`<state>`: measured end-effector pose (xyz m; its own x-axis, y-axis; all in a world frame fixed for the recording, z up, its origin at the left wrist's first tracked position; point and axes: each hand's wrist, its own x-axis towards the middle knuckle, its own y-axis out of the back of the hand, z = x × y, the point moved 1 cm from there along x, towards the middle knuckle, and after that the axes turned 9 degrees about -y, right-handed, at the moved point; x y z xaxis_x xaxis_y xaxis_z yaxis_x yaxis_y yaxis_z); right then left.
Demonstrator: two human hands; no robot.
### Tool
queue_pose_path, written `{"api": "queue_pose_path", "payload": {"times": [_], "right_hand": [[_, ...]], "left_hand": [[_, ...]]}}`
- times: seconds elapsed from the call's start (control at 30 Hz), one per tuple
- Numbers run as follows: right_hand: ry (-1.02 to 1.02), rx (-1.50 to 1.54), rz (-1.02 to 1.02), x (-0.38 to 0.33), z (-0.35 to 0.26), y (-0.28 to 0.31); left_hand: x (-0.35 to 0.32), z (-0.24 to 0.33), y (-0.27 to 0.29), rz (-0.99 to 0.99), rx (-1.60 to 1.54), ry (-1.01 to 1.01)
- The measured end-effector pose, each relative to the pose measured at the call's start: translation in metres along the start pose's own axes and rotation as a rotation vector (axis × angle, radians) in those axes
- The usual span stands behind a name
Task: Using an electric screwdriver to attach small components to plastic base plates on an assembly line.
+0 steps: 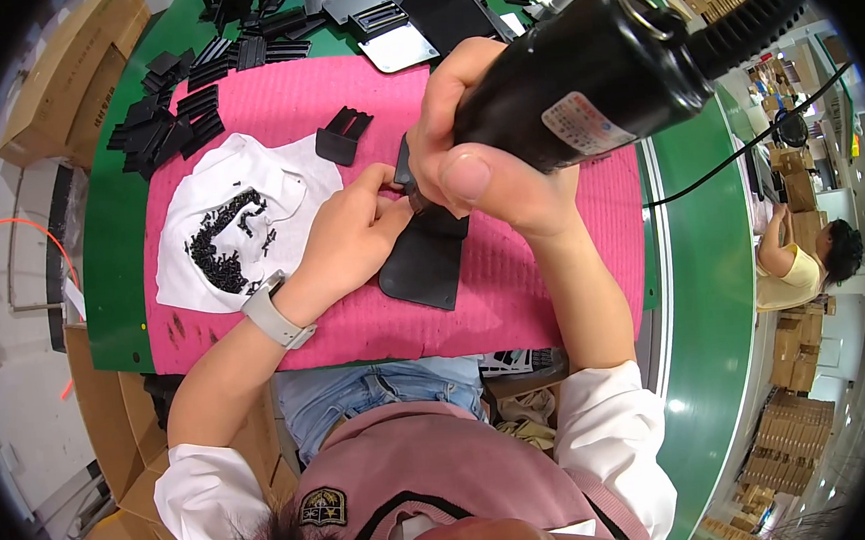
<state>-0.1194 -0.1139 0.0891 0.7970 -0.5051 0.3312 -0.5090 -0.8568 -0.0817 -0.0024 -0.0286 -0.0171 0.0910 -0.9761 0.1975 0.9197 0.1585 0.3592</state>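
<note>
My right hand point(501, 180) is wrapped round a black electric screwdriver point(502, 115), which leans with its back end toward the upper right. Its tip is hidden behind my fingers, above a flat black plastic part point(422, 266) on the pink mat point(525, 304). With fingers closed, my left hand point(345, 236) grips that part near the tool's tip. Left of it, many small black screws point(212, 250) are heaped on a white cloth point(178, 283). A small slotted black piece point(343, 136) lies just beyond my left hand.
Black plastic pieces point(157, 129) are piled along the far left of the green table point(115, 312), and more black and grey panels point(385, 22) lie at the back. A black cable point(716, 170) crosses on the right. Beyond, another person point(803, 259) sits near stacked cartons.
</note>
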Motion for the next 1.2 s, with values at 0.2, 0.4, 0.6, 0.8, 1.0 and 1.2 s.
{"api": "queue_pose_path", "payload": {"times": [0.2, 0.4, 0.6, 0.8, 1.0, 1.2], "right_hand": [[0.187, -0.269, 0.021, -0.005, -0.007, -0.012], [0.009, 0.006, 0.095, -0.034, -0.03, 0.017], [-0.367, -1.058, 0.793, -0.126, -0.024, 0.112], [-0.246, -1.683, 0.706, -0.116, -0.02, 0.075], [-0.008, -1.436, -0.306, -0.045, -0.023, -0.012], [0.134, -0.961, -0.065, -0.039, 0.003, -0.037]], "left_hand": [[-0.002, -0.013, -0.006, 0.03, 0.101, -0.182], [-0.002, 0.007, 0.003, -0.019, 0.068, 0.02], [-0.02, 0.019, 0.018, -0.11, -0.172, -0.009], [-0.035, 0.052, 0.012, 0.133, -0.301, -0.069], [-0.046, 0.088, 0.038, 0.083, 0.414, -0.755], [-0.052, 0.067, 0.068, 0.618, 0.19, -0.533]]}}
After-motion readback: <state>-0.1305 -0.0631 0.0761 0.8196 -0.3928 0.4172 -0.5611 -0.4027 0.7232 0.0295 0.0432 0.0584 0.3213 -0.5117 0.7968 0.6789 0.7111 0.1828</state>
